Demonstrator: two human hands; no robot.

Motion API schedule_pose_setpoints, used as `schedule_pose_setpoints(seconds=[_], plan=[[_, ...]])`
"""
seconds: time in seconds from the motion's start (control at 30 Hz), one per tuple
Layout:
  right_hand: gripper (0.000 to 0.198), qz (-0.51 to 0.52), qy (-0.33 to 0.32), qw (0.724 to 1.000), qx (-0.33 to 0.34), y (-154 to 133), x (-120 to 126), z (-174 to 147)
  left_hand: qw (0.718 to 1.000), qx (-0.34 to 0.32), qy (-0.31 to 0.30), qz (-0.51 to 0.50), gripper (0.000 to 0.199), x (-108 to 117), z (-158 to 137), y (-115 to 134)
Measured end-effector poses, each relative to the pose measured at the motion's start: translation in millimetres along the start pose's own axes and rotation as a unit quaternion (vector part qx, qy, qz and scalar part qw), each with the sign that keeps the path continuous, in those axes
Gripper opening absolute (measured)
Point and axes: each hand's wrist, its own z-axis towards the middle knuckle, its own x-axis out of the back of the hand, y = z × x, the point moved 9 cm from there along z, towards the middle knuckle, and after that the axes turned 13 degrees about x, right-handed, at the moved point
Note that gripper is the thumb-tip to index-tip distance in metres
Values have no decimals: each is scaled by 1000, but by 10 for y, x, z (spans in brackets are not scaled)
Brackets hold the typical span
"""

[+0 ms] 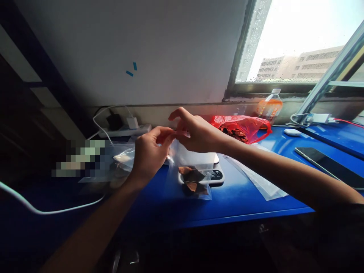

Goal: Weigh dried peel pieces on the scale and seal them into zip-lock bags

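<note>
A clear zip bag (192, 163) hangs from my fingers above the blue table's front part, with several dark brown, broken pieces (191, 174) at its bottom. My left hand (152, 151) pinches the bag's top edge from the left. Close beside it, my right hand (195, 131) grips the same edge between thumb and finger, its index finger raised and bent. Behind the bag stands a white digital scale (218, 176), partly hidden by it. Past my right forearm lies a red plastic bag (250, 127) holding more dark pieces.
Flat clear bags (261, 182) lie to the right, with more bags (123, 157) at left. A phone (327, 163), an earphone case (292, 132) and an orange drink bottle (271, 104) are on the right. A power strip (125, 131) and white cable (57, 210) lie left.
</note>
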Motion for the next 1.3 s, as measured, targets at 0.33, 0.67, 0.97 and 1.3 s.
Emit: schedule_pose_setpoints(seconds=[0.33,0.67,0.97,1.3], plan=[[16,-105,-33,992,-56,103,49,-26,995,-15,35,97,22,29,-7,17],[34,-62,16,998,-10,70,-51,-39,995,-51,25,78,14,-3,-13,49],[11,-6,63,998,-14,76,42,-207,986,-99,13,131,16,-12,-118,325],[7,45,98,992,-72,306,296,-582,998,-50,13,35,13,254,-49,318]])
